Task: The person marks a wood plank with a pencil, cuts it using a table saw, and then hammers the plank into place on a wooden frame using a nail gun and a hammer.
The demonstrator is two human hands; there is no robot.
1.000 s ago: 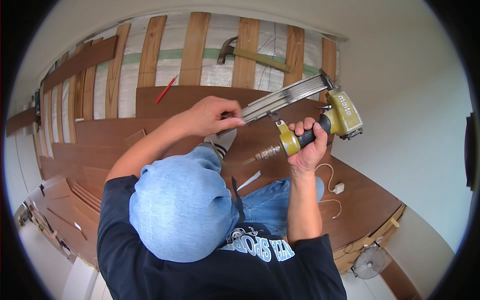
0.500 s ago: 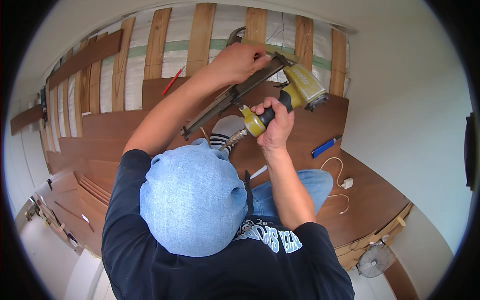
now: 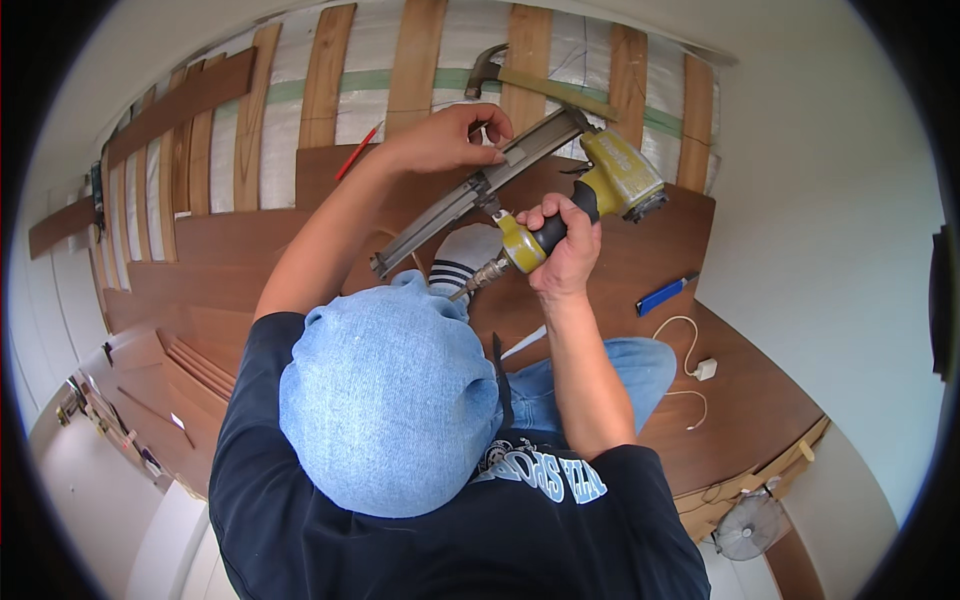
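- Head view, centre: a yellow nail gun (image 3: 620,178) is held above brown floorboards (image 3: 750,420), in front of a seated person; its long metal magazine (image 3: 535,147) slants from upper right to lower left.
- Head view, right hand (image 3: 567,250): closed around the black grip (image 3: 553,234) of the nail gun, fingers wrapped and thumb across; a metal hose fitting (image 3: 487,274) projects below it.
- Head view, left hand (image 3: 450,140): fingers curled, with a gap between thumb and forefinger; the thumb lies at the edge of the magazine. Whether a small item is pinched there cannot be told.
- Head view, top: pale wooden battens (image 3: 415,50) run over silvery sheeting (image 3: 365,98). A claw hammer (image 3: 550,92) lies across them, head to the left; a red pencil (image 3: 358,152) lies near the left forearm.
- Head view, right: a blue cutter-like tool (image 3: 660,297) rests on the floorboards, with a white plug (image 3: 706,369) and its cord nearer the person's knee.
- Head view, left: a loose brown plank (image 3: 185,105) lies across several battens; narrow brown strips (image 3: 195,370) lie together lower down.
- Head view, lower area: a light blue cloth cap (image 3: 390,400) covers the person's head; a round fan (image 3: 747,526) stands at lower right.
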